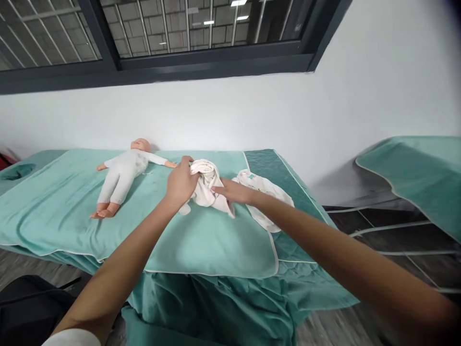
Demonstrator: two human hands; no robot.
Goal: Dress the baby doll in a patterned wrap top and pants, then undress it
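A bunched, twisted white cloth [208, 185] is held just above the green bed cover, its lower end hanging towards me. My left hand [183, 181] grips it from the left, with the thumb against its side. From the right, my right hand [234, 190] has its fingers and thumb closed on the cloth's folds. Whether the cloth is a garment cannot be made out. Behind my right wrist lies a white printed cloth [268, 194] with small coloured figures, partly covered by my forearm. A small white piece [185, 209] shows below my left hand.
A baby doll [124, 170] in a white body suit lies on its back on the left of the bed, arms spread. The green bed cover [216, 250] drapes over the front edge. Another green-covered bed [421, 173] stands at right; a black bag [34, 307] is lower left.
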